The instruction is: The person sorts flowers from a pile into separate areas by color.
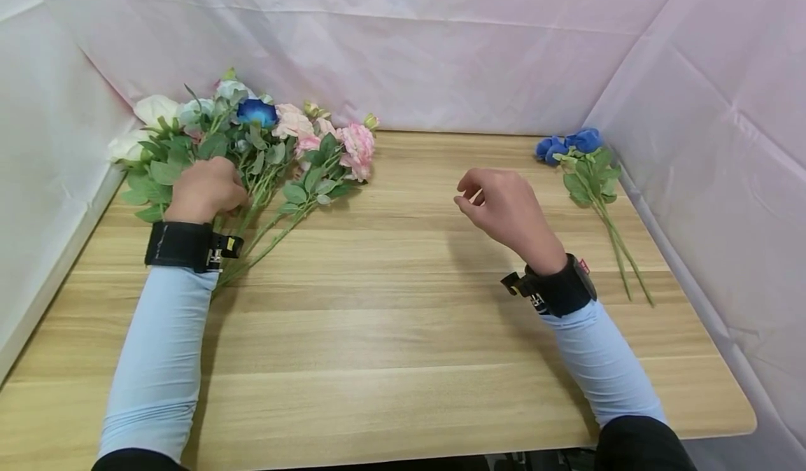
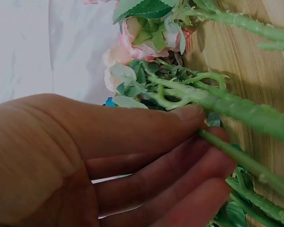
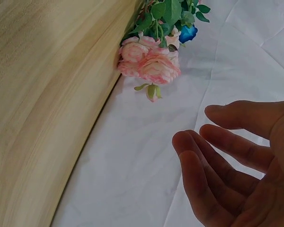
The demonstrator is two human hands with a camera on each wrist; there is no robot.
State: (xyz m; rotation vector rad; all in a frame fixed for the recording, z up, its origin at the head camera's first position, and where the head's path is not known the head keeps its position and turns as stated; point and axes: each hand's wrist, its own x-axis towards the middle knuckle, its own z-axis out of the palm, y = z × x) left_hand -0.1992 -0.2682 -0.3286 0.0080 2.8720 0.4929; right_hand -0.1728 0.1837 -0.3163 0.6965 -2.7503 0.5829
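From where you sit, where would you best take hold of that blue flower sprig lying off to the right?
Probably by its bare lower stems, coming from above with the right hand, which hovers free nearby. The blue flower sprig lies flat on the table, blooms toward the back wall; leaves crowd the upper part, while the thin stems below are clear to pinch.

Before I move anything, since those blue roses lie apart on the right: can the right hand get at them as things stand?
Probably yes. The right hand hangs empty, and only bare table lies between it and the blue roses.
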